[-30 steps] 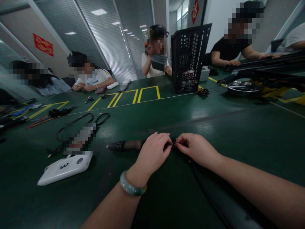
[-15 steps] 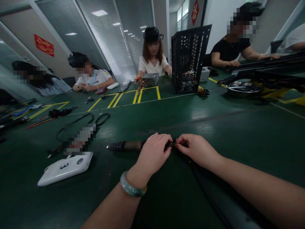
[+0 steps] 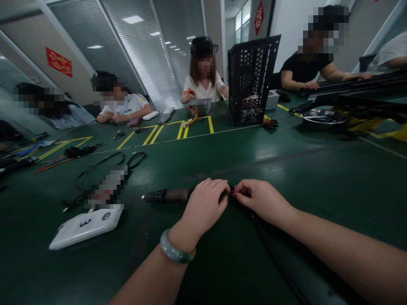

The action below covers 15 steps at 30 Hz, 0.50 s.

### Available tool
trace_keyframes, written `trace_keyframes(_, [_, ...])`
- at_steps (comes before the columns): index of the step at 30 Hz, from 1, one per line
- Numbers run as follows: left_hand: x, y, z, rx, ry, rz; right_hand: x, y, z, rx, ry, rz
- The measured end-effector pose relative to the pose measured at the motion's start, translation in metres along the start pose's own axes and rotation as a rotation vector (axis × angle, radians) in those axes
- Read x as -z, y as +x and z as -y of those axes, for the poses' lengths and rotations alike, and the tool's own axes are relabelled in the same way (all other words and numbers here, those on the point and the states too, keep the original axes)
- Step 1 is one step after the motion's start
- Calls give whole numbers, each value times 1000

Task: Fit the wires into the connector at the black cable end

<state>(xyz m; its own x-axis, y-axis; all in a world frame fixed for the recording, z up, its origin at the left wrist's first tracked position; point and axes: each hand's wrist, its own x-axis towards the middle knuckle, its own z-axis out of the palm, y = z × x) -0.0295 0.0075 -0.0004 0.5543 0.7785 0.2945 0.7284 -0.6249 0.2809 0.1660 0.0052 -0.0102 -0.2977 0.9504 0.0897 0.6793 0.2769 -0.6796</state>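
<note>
Fingers (image 3: 221,192) of my 2 hands come together at the middle of the frame, clamped on a small black connector (image 3: 230,191). My left hand (image 3: 205,207), with a jade bangle (image 3: 176,252) on its wrist, has a dark cylindrical handle (image 3: 168,195) running out from under it to the left. My right hand (image 3: 262,201) is nearest a black cable (image 3: 275,254) on the green workbench (image 3: 286,169). Lower left lies a white device marked 3 (image 3: 85,226). Farther off, upper centre, a black perforated crate (image 3: 249,80) stands near a co-worker (image 3: 202,80) behind a metal box (image 3: 200,106).
</note>
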Motion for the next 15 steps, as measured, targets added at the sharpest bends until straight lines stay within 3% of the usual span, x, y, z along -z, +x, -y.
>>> trace_keyframes(15, [-2,0,2,30,8,-30,-1,0,0,7,-14,-4])
